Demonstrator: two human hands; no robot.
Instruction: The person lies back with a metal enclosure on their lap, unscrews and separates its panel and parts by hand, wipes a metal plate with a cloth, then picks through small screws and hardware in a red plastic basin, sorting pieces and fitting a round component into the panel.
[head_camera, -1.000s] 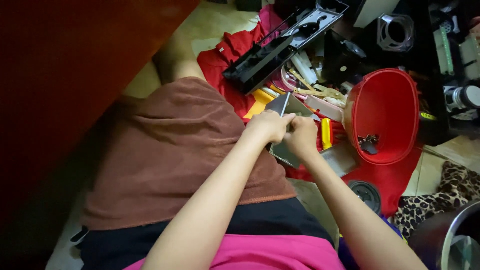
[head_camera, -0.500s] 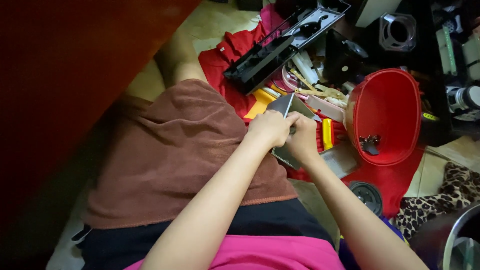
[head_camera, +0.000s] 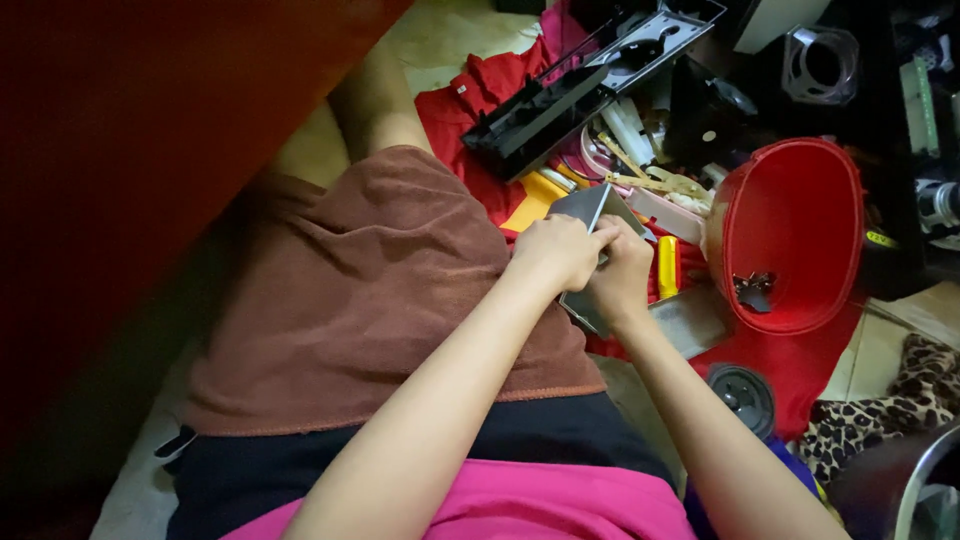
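Both hands meet over the knee: the left hand (head_camera: 560, 250) is curled shut over the upper edge of a flat grey metal plate (head_camera: 585, 208), and the right hand (head_camera: 622, 275), touching it, is closed around the same plate from the other side, so the plate sticks out above and below the knuckles. Just right of the right hand lies a red plastic bowl (head_camera: 795, 215), tipped toward the camera, with a few small dark metal parts (head_camera: 752, 289) resting on its lower wall.
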